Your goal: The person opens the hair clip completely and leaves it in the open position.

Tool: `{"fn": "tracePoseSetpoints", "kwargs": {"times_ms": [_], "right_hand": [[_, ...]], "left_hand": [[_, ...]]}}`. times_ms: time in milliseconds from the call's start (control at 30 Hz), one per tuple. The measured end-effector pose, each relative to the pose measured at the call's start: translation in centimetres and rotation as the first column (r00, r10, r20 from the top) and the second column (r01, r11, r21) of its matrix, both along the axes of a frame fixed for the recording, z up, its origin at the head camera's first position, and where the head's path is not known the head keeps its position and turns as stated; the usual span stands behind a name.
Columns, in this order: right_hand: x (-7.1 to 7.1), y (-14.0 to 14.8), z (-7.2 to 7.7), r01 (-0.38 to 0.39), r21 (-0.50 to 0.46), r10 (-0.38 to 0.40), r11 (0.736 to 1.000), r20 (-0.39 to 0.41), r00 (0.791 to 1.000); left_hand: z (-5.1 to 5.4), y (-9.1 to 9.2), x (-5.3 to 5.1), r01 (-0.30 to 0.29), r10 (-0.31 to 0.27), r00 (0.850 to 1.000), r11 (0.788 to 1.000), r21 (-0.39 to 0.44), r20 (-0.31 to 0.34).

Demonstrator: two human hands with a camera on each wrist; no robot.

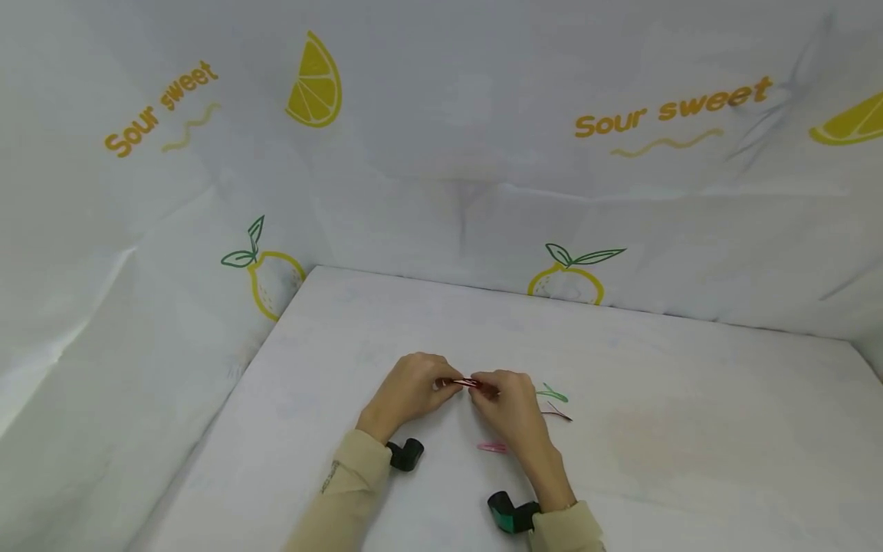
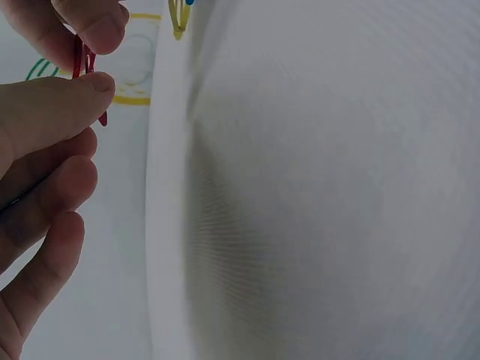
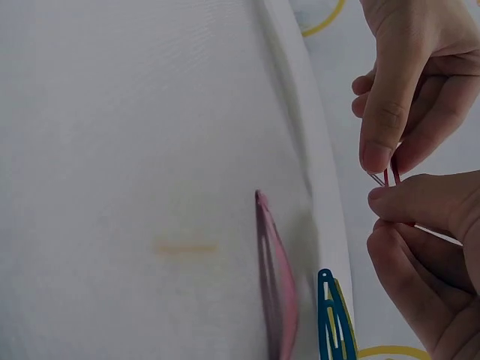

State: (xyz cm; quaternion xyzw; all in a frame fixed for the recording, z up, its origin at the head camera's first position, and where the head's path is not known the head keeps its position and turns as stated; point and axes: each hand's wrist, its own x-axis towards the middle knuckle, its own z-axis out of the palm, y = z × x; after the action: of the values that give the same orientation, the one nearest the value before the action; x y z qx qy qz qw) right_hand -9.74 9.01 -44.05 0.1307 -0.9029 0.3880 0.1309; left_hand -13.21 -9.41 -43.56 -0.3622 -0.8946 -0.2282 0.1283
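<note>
A red snap hair clip (image 1: pixel 466 382) is held above the white table between my two hands. My left hand (image 1: pixel 412 389) pinches its left end between thumb and fingers; my right hand (image 1: pixel 513 406) pinches the right end. In the left wrist view, red metal of the clip (image 2: pixel 103 118) shows past the left thumb. Fingers hide much of it in every view. Below the right hand lies a pink hair clip (image 1: pixel 493 447). A green clip (image 1: pixel 553 394) and a thin dark reddish piece (image 1: pixel 557 415) lie just right of that hand.
The right wrist view has a blue hair clip (image 3: pixel 327 319) overlapping a yellow one (image 3: pixel 345 315), near the pink clip. White table (image 1: pixel 690 414) surface extends around the hands. Behind it hangs a white cloth (image 1: pixel 441 115) with lemon prints. Black devices are strapped at both wrists.
</note>
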Motion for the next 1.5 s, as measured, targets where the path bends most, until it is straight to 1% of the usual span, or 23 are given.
{"fn": "tracePoseSetpoints", "kwargs": {"times_ms": [167,300,400,633,867,967,1200,1500], "right_hand": [[-0.4,-0.5,-0.5,0.029,0.017,-0.029,0.999,0.057,0.998],[-0.6,-0.9,-0.8,0.061,0.030,-0.063,0.998,0.058,0.996],[-0.7,-1.2,-0.8,0.085,0.040,-0.088,0.996,0.071,0.994],[-0.8,-1.7,-0.7,0.128,0.066,-0.136,0.990,0.140,0.981],[-0.8,-2.0,-0.4,0.141,0.079,-0.153,0.987,0.178,0.972],[-0.8,-2.0,-0.4,0.141,0.079,-0.154,0.987,0.179,0.972],[-0.7,-2.0,-0.6,0.154,0.083,-0.166,0.985,0.170,0.971],[-0.4,-2.0,-0.7,0.148,0.077,-0.159,0.986,0.166,0.973]], "left_hand": [[-0.8,0.0,-0.5,-0.019,0.019,1.000,1.000,-0.003,0.012],[-1.4,0.0,-0.9,-0.041,0.041,0.999,0.999,-0.002,0.024],[-1.7,0.1,-1.0,-0.056,0.056,0.998,0.998,0.002,0.026],[-2.4,0.1,-1.2,-0.078,0.078,0.996,0.997,0.000,0.036],[-2.5,0.1,-1.2,-0.072,0.071,0.994,0.997,0.002,0.079],[-2.4,0.1,-1.2,-0.065,0.064,0.993,0.998,0.009,0.098],[-2.1,0.0,-1.1,-0.039,0.035,0.992,0.999,0.032,0.118],[-2.3,-0.2,-1.1,-0.032,0.024,0.988,0.998,0.049,0.150]]}}
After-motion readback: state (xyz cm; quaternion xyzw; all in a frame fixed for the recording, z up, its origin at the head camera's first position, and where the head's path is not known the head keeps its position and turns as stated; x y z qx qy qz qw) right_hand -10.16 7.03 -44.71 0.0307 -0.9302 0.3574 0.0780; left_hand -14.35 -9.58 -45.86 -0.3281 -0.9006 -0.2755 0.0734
